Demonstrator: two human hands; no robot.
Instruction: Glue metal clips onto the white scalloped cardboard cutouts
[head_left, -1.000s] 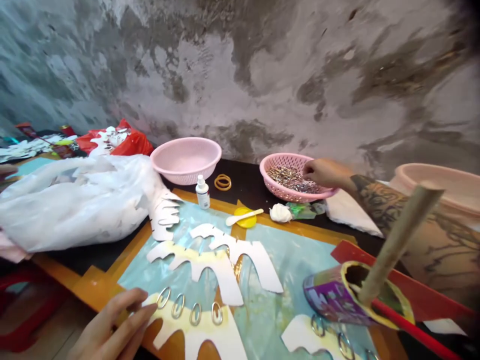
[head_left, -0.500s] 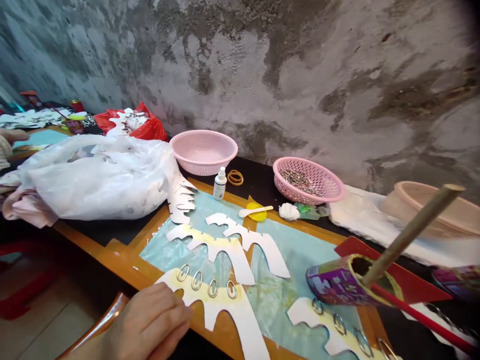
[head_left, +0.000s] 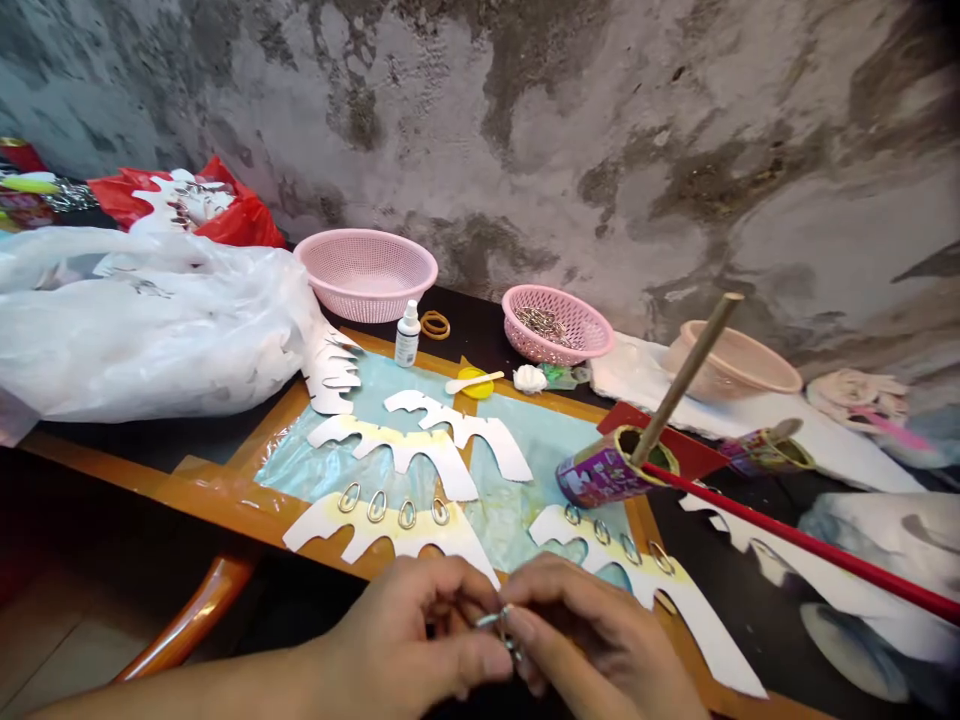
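Note:
At the bottom centre, my left hand [head_left: 427, 635] and my right hand [head_left: 577, 635] meet, both closed on small metal rings [head_left: 504, 622] pinched between the fingertips. Just beyond them lies a white scalloped piece [head_left: 397, 535] with several metal rings along its yellowish edge. To the right is a similar white piece [head_left: 697, 610], also bearing several rings. Two more scalloped pieces, one [head_left: 450, 465] yellowish and one [head_left: 499, 445] plain, lie farther back on the blue sheet without rings.
A purple can [head_left: 592, 475] holding a wooden stick stands right of centre, a red rod [head_left: 810, 550] reaching right from it. Behind are a pink basket [head_left: 367, 300], a basket of metal rings [head_left: 559, 345] and a white bottle [head_left: 407, 335]. A white plastic bag [head_left: 150, 340] fills the left.
The view has shifted right. My left hand has left the near white piece and moved to the bottom centre, where my right hand has come into view. Metal rings now show between them.

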